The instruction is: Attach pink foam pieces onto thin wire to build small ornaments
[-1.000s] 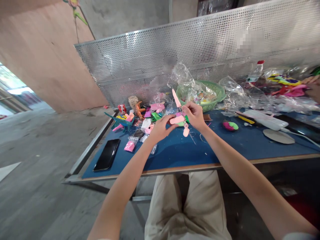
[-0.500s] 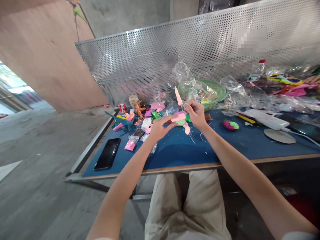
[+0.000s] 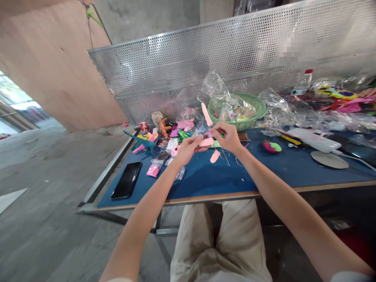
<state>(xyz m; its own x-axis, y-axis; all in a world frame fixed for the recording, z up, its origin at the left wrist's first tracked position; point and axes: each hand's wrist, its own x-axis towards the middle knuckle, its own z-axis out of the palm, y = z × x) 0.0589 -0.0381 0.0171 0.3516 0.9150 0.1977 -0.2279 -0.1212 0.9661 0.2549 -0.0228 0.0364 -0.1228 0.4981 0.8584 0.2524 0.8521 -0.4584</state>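
My left hand (image 3: 188,149) is closed on a pink clay-like petal shape (image 3: 206,142) above the blue tabletop. Just to its right, the fingertips of my right hand (image 3: 227,136) are pinched together at the work; what lies between them is too small to make out. A long pink piece (image 3: 206,114) sticks up above my hands, and a rounded pink piece (image 3: 215,156) hangs below them, seemingly on a thin wire. Behind my fingers shows a light green piece (image 3: 216,144), partly hidden.
Coloured clay lumps and small bags lie left of my hands, beside a blue holder (image 3: 147,144) and a black phone (image 3: 126,181). A green basket (image 3: 249,124) stands behind. To the right are a pink-and-green lump (image 3: 272,147), a yellow cutter (image 3: 289,139) and a bottle (image 3: 302,84).
The long upright pink piece has shifted slightly left and lower. The hanging piece has swung a little left and down. My right hand has moved slightly left and down, nearer my left hand.
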